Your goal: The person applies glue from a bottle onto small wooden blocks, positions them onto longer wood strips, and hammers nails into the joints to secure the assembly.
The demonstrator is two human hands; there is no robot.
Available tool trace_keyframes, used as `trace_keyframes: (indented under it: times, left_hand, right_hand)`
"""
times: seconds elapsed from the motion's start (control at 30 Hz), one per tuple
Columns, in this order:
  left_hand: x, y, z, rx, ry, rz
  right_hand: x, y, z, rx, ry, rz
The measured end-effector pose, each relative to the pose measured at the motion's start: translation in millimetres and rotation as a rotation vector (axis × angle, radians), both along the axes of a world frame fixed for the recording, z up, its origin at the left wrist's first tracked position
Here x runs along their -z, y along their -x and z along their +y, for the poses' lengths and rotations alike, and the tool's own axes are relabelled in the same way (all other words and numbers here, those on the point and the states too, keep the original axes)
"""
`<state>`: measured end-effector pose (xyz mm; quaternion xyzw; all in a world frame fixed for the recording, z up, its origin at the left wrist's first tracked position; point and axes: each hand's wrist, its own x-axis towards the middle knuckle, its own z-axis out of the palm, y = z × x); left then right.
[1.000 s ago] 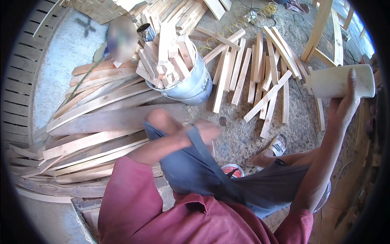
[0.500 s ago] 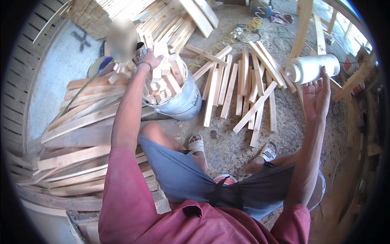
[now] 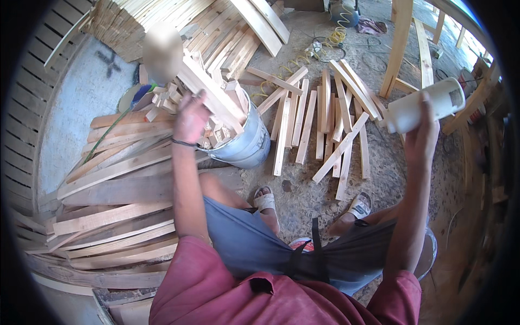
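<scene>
Firstly, the right hand (image 3: 421, 132), thumb pressed along one white plastic bottle (image 3: 403, 114), gripping it aloft and tilted, neck leftward. Next, the left hand (image 3: 190, 116), motion-blurred, at the edge of one pale squared batten (image 3: 214, 92) slanting across a blue-grey bucket (image 3: 244, 143) of wood offcuts (image 3: 238, 95); whether its fingers pinch, I cannot tell. Beyond: loose battens (image 3: 306, 128) strewn over the gritty floor (image 3: 290, 208), then one coiled yellow hose (image 3: 338, 38).
</scene>
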<state>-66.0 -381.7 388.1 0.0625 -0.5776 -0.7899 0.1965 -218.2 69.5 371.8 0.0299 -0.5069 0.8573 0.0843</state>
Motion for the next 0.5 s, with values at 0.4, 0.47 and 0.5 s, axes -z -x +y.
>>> trace_keyframes:
  times: [0.4,0.47,0.5]
  left_hand:
    - [113,-12,153,0.502,-0.425,-0.308]
    - [123,-9,154,0.656,-0.652,-0.287]
    - [126,-8,157,0.73,-0.774,-0.277]
  right_hand:
    - [9,-5,-11,-0.094,0.08,-0.159]
    - [15,0,-7,-0.13,0.174,-0.218]
    - [22,5,-6,-0.14,0.183,-0.226]
